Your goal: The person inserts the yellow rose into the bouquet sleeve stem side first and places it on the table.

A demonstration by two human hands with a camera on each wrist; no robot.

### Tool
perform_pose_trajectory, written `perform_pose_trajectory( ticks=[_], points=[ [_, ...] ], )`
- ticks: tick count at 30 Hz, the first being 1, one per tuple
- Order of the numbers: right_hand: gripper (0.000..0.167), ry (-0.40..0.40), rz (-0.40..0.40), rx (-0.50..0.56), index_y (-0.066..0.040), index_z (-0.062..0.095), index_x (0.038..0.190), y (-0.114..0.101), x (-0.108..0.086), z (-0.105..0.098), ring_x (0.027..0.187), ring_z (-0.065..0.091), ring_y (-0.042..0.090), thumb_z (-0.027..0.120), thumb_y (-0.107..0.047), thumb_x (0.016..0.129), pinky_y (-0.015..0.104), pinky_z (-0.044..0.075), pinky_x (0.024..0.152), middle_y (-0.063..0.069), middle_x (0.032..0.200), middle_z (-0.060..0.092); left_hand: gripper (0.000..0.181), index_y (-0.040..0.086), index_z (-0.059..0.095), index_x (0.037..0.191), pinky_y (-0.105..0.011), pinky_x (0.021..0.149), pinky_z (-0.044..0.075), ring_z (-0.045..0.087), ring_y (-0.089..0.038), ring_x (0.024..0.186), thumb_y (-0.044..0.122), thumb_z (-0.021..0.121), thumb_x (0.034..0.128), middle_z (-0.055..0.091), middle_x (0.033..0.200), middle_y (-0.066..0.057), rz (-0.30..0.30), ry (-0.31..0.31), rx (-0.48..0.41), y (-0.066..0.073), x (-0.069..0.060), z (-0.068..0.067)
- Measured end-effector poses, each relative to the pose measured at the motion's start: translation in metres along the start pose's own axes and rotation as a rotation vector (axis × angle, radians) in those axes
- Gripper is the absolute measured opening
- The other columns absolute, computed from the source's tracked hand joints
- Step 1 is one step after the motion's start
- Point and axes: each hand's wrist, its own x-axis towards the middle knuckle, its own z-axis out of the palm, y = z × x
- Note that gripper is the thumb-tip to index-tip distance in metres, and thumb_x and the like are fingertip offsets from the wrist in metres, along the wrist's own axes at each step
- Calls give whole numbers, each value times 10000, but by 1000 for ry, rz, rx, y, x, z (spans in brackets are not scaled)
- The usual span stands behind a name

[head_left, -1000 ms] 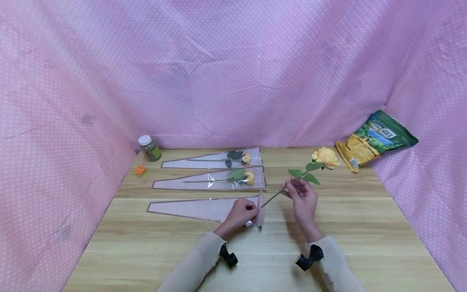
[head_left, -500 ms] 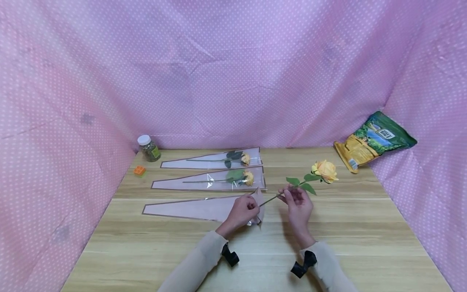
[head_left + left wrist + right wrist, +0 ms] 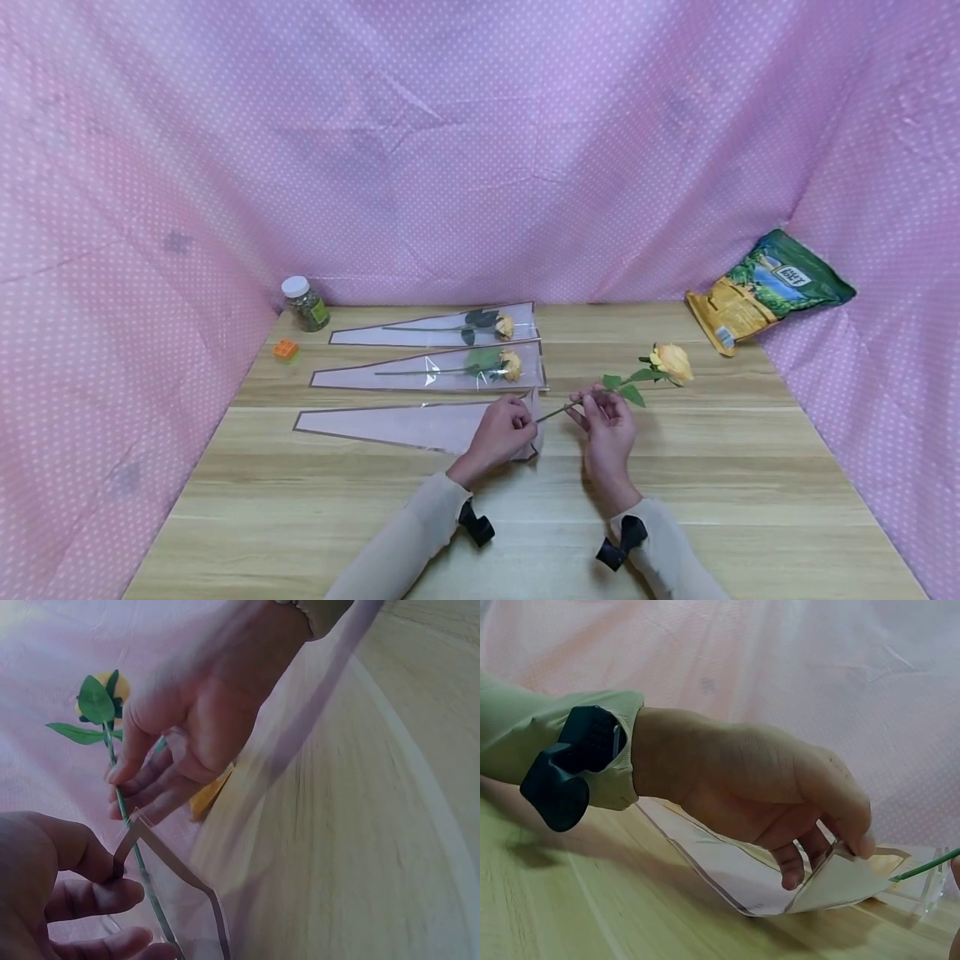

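In the head view my left hand [image 3: 499,429] pinches the mouth of the nearest flower sleeve [image 3: 390,422], pale with a brown border. The mouth edge is lifted off the table, also seen in the right wrist view on the sleeve [image 3: 840,883]. My right hand [image 3: 609,433] holds a yellow rose [image 3: 672,363] by its green stem between thumb and fingers. The bloom points away to the right. In the left wrist view the stem [image 3: 142,862] runs down into the sleeve's opening, past the left fingers [image 3: 97,898]; its lower end is not clear.
Behind lie two more sleeves, the middle one [image 3: 345,379] and the far one [image 3: 360,337], each with a yellow rose inside. A white-lidded jar [image 3: 307,305] and an orange toy brick [image 3: 286,350] stand back left. A green and yellow bag [image 3: 772,287] leans back right.
My right hand has come lower and slightly left with the rose, bringing the stem tip to and into the sleeve mouth. My left hand has shifted slightly right, still pinching the sleeve.
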Motion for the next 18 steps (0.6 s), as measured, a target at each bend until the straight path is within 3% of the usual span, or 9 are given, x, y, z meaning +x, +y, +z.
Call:
perform_pose_trajectory(
  ticks=[7, 11, 18],
  points=[
    [159, 18, 33, 122, 69, 545, 1080, 3, 0, 0, 838, 739, 177, 605, 60, 933, 347, 620, 737, 57, 875, 698, 221, 86, 668, 588, -232, 719, 456, 578, -146, 816, 114, 667, 808, 651, 884, -43, 34, 44, 78, 9, 0, 0],
    [128, 22, 49, 152, 2, 587, 1043, 5, -1, 1, 833, 737, 177, 613, 56, 929, 349, 619, 737, 56, 872, 700, 213, 103, 651, 587, -222, 677, 443, 572, -149, 786, 127, 674, 797, 645, 871, -31, 42, 85, 128, 15, 1, 0],
    [141, 8, 88, 165, -19, 603, 1052, 8, -1, 0, 838, 737, 175, 610, 55, 932, 336, 620, 746, 46, 860, 689, 183, 116, 683, 610, -230, 677, 454, 586, -160, 814, 159, 671, 788, 655, 894, -24, -4, 127, 171, 24, 2, 1]
  ],
)
